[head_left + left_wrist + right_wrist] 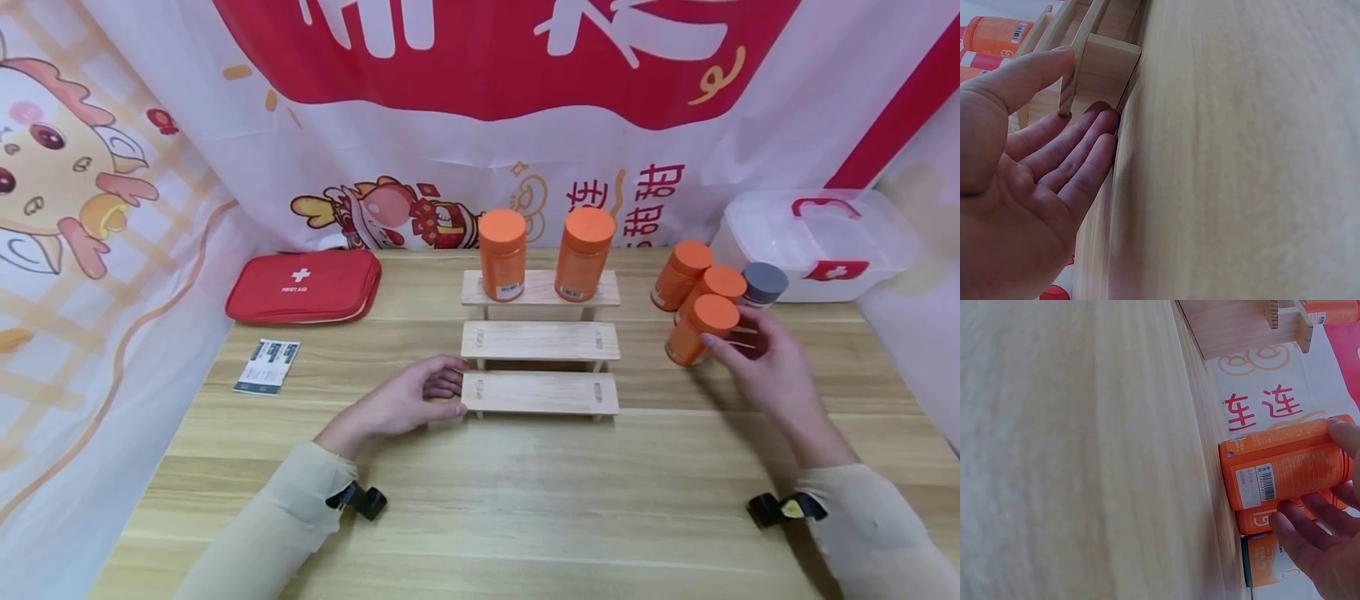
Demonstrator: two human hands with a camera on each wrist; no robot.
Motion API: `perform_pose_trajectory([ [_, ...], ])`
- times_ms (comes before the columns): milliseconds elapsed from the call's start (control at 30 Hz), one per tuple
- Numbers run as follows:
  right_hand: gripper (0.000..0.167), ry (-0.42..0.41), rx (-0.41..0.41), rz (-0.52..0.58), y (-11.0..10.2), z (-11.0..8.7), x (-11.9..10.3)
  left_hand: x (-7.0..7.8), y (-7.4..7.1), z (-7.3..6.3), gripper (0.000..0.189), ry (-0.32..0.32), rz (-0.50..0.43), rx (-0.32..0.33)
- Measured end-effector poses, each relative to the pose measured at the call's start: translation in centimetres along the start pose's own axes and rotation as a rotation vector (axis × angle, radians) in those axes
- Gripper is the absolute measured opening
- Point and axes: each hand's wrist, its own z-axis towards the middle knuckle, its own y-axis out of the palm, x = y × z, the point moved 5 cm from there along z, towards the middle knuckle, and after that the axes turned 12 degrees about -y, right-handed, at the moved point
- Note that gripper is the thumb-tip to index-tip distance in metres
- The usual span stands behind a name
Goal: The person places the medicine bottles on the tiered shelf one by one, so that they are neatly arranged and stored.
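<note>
My left hand [408, 396] pinches the left end of the lowest board of a three-step wooden stand [540, 393]. In the left wrist view the thumb and index finger touch opposite edges of that board [1067, 87]. Two orange bottles [503, 262] stand upright on the top step. At the right, my right hand [772, 379] grips an orange bottle [697, 333] near its lid, thumb on one side and fingers on the other. The right wrist view shows a label with a barcode on this bottle [1279, 472]. Two more orange bottles [686, 271] stand close behind it.
A grey-lidded bottle [765, 283] stands beside the orange group, before a clear plastic box [813, 242] with a red handle. On the left lie a red first aid pouch [303, 287] and a printed card [267, 365]. A printed cloth hangs behind the table.
</note>
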Motion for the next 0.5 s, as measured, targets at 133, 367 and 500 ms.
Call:
perform_pose_trajectory([
  [133, 0.078, 0.007, -0.007, -0.008, -0.04, 0.10, 0.02, 0.00, 0.00, 0.05, 0.060, 0.000, -0.006, 0.001],
  [367, 0.076, 0.011, -0.011, -0.022, -0.16, 0.15, -0.02, 0.02, -0.05, 0.02, 0.060, -0.001, -0.010, 0.000],
  [500, 0.075, 0.005, -0.014, -0.021, -0.16, 0.12, -0.12, 0.02, -0.04, 0.03, 0.060, 0.005, -0.014, -0.005],
])
